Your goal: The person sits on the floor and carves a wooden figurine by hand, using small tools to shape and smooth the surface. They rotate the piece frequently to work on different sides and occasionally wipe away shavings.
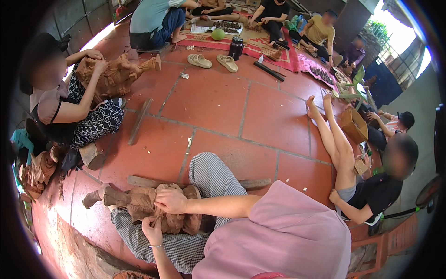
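Pink fabric of the wearer's top (283, 232) fills the lower edge, closest to the lens. Just beyond it, a brown carved figure (137, 202), seemingly wood, lies lengthwise across the lap, over checked trousers (213, 172), its narrow end pointing left. The right hand (170, 200) reaches across with fingers bent and pressed to the figure's upper side; the left hand (152, 230), a thin bracelet (156, 246) at its wrist, has its fingertips bunched at the near edge. Whether either hand pinches something small, I cannot tell. Good handling here probably means letting the lap bear the weight, bracing with one hand, working lightly with the other and sparing thin raised details. No lettering is legible on the figure. Beyond the lap, a wooden strip (254, 184) lies on the red tiled floor (218, 111). To the left, a seated co-worker (100, 121) in dark trousers printed with pale, letter-like shapes handles a larger carving (116, 74); to the right, another person (378, 195) holds a small brown piece (361, 166). Farther off, pale sandals (200, 61) and a black canister (236, 49), any markings too small to read, sit near a yellow-patterned red mat (209, 43).
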{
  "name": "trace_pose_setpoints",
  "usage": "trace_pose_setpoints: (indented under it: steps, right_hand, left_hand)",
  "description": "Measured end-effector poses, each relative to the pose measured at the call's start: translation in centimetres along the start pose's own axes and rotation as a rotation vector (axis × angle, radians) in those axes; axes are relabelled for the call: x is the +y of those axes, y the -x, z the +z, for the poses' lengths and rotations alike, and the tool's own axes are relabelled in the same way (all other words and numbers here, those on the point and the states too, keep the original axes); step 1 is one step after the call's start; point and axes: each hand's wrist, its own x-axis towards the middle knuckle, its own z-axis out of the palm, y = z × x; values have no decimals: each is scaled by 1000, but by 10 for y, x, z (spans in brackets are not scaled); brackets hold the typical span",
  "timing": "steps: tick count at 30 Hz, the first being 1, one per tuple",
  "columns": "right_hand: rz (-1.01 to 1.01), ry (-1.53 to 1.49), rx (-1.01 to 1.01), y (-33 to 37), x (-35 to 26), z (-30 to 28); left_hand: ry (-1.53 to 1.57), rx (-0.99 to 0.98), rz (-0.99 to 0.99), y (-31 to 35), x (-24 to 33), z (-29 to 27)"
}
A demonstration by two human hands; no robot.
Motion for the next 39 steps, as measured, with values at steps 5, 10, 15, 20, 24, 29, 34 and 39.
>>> trace_pose_setpoints:
  steps: [5,10,15,20,24,29,34,39]
  right_hand:
    - [-32,-5,43,0,-2,-1]
    - [-19,34,22,-1,0,1]
    - [-17,19,9,-1,0,-6]
    - [-35,41,8,-4,-8,-8]
    - [-48,87,3,-7,-10,-9]
    - [-50,33,42,-6,-10,-11]
    - [-68,102,23,-10,-12,-10]
    - [-22,104,-57,-5,-12,-11]
  left_hand:
    - [196,-158,-294,11,-3,-31]
    - [138,-108,-141,2,-13,-23]
    - [-30,-74,-9,-3,-1,-19]
    - [-30,-87,48,7,-16,-35]
    - [-102,-9,60,-8,-5,-19]
    - [-138,-57,-2,-1,2,-33]
    - [-71,3,-29,-3,3,-26]
    - [-237,57,64,-1,2,-15]
